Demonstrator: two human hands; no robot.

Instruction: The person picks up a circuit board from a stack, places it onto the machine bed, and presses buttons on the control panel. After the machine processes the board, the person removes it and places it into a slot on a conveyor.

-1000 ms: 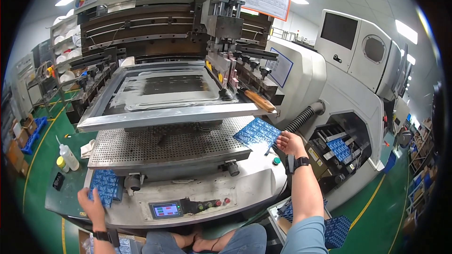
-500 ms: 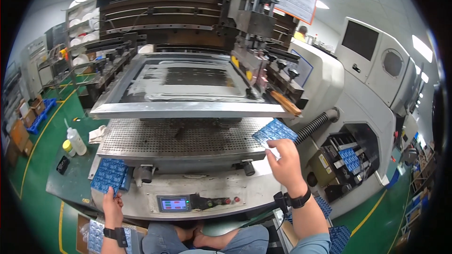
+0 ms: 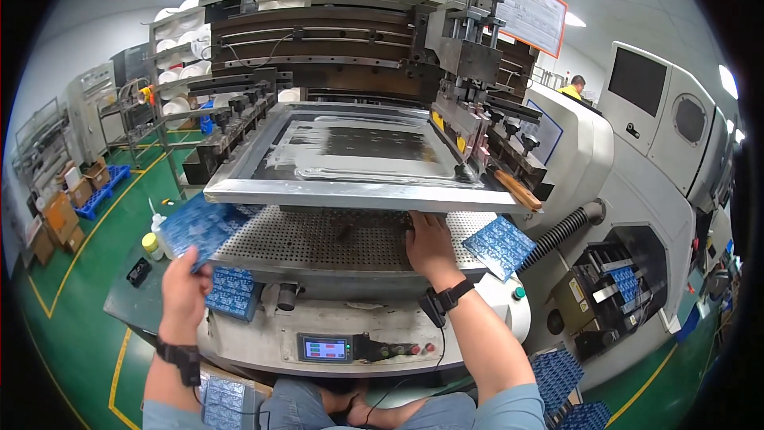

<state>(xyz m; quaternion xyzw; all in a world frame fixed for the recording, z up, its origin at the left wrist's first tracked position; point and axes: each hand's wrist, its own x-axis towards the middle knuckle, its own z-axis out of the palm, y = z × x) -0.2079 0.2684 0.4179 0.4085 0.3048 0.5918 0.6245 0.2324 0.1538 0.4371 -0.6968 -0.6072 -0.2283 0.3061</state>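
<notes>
A blue circuit board panel (image 3: 199,227) is pinched by its lower edge in my left hand (image 3: 185,287), raised at the left end of a perforated metal plate (image 3: 326,237). Below it, more blue panels (image 3: 231,291) are stacked at the left front of the machine. My right hand (image 3: 430,245) reaches flat over the plate, fingers stretched out. Its fingertips pass under the front bar of a silver-framed screen (image 3: 350,193), so they are partly hidden. Another blue panel (image 3: 500,247) lies apart from my hands at the plate's right end.
A wooden-handled tool (image 3: 517,189) rests at the screen frame's right corner. A small display (image 3: 324,348) with buttons sits on the front panel. Bottles (image 3: 151,245) stand at left. A black ribbed hose (image 3: 561,232) curves at right, near a machine opening holding panels (image 3: 625,283).
My left hand has lifted a panel off the stack and up toward the plate. The right hand has left the right-hand panel and moved left under the screen frame. The view has shifted.
</notes>
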